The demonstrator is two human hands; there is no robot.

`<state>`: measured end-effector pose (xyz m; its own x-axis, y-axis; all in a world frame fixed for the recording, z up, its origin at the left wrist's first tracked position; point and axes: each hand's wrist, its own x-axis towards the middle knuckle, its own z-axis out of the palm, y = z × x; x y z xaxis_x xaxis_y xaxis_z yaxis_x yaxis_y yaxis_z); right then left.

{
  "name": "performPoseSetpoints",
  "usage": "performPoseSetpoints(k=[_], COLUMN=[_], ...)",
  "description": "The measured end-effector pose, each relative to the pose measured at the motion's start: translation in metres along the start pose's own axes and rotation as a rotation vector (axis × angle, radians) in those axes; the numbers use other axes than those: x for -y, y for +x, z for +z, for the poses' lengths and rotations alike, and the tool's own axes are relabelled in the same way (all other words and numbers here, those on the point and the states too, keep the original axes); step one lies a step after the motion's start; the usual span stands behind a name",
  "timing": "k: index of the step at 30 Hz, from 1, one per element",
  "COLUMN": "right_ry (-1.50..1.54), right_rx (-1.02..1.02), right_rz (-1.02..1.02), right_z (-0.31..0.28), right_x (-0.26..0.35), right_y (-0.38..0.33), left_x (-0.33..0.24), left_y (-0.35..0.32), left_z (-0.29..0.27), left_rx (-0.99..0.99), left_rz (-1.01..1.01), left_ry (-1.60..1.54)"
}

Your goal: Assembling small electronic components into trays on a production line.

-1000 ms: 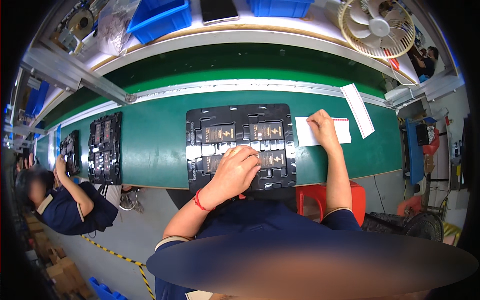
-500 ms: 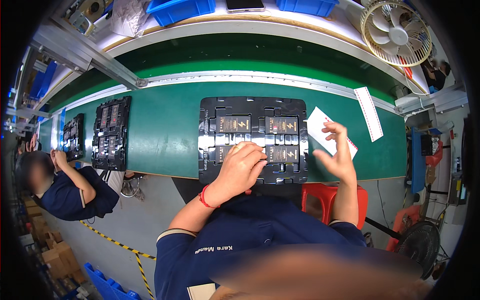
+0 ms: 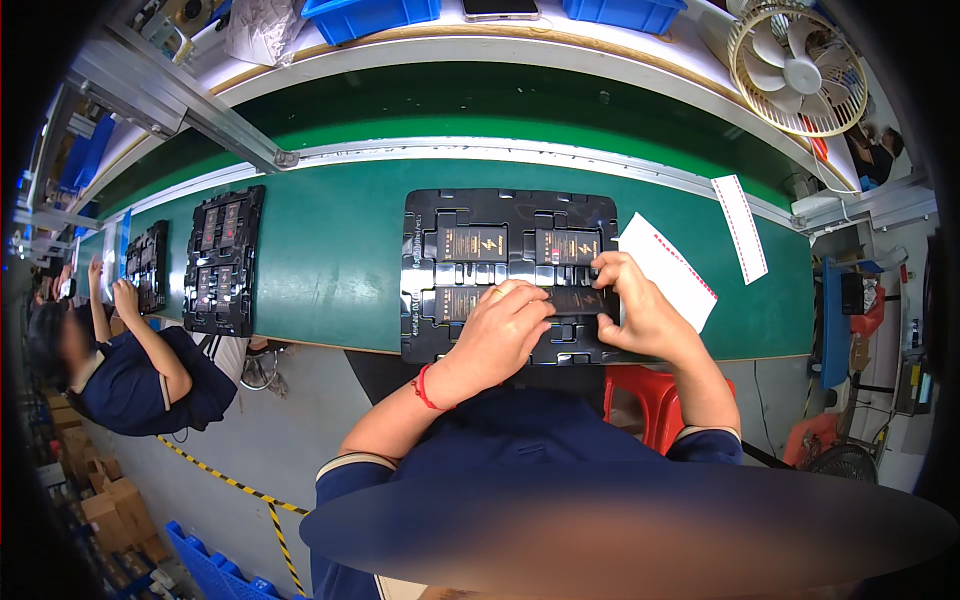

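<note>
A black moulded tray (image 3: 425, 345) lies on the green bench in front of me and holds several flat black battery packs with gold print. At its near right pocket, one battery pack (image 3: 580, 301) looks slightly tilted and darker than the others. My left hand (image 3: 503, 328) has its fingertips closed at that pack's left end, partly covering the pack beside it. Around the right end curl the thumb and fingers of my right hand (image 3: 645, 310). A far right battery pack (image 3: 568, 246) and a far left battery pack (image 3: 474, 243) sit flat in their pockets.
White sheets with red marks, one sheet (image 3: 660, 265) by the tray and a strip (image 3: 740, 230) farther right, lie on the bench. Two loaded trays, including a black tray (image 3: 222, 310), stand left near a co-worker (image 3: 150, 370). A fan (image 3: 800, 75) is at the back right.
My right hand has moved left from over the white sheet to the near right battery pack, which now looks tilted. My left hand has shifted slightly right. The co-worker has raised an arm.
</note>
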<state>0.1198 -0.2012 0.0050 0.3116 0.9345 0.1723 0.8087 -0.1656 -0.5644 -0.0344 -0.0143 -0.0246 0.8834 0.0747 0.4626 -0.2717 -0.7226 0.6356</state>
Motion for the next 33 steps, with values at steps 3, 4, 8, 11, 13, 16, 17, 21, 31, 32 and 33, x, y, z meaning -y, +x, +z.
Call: performPoseSetpoints(k=[3,4,8,11,13,16,17,21,31,32,33], right_ry=[0.429,0.430,0.570,0.646,0.779,0.941,0.923,0.935,0.924,0.932,0.932], right_rx=[0.021,0.021,-0.087,-0.050,0.018,0.137,0.129,0.212,0.313,0.313,0.314], right_rz=[0.264,0.263,0.145,0.213,0.281,0.410,0.429,0.463,0.514,0.525,0.526], right_z=[-0.004,-0.010,-0.024,-0.026,-0.021,-0.020,-0.019,-0.012,-0.008,-0.009,-0.009], right_x=[-0.015,-0.015,-0.016,-0.009,-0.008,-0.006,-0.003,-0.009,-0.009,-0.009,-0.009], right_y=[0.004,0.008,0.026,0.036,0.042,0.050,0.053,0.059,0.065,0.066,0.066], left_x=[0.003,0.003,0.001,0.004,0.005,0.005,0.006,0.008,0.003,0.003,0.003], left_y=[0.008,0.010,0.014,0.013,0.012,0.011,0.011,0.010,0.011,0.011,0.011], left_z=[0.009,0.009,0.011,0.017,0.018,0.020,0.021,0.022,0.020,0.020,0.021], left_rx=[-0.073,-0.073,-0.152,-0.186,-0.208,-0.218,-0.219,-0.221,-0.246,-0.248,-0.249], left_rz=[0.024,0.025,-0.005,-0.016,-0.019,-0.042,-0.038,-0.026,-0.039,-0.035,-0.031], left_ry=[0.035,0.036,0.047,0.018,-0.007,-0.013,-0.012,-0.007,-0.027,-0.022,-0.017])
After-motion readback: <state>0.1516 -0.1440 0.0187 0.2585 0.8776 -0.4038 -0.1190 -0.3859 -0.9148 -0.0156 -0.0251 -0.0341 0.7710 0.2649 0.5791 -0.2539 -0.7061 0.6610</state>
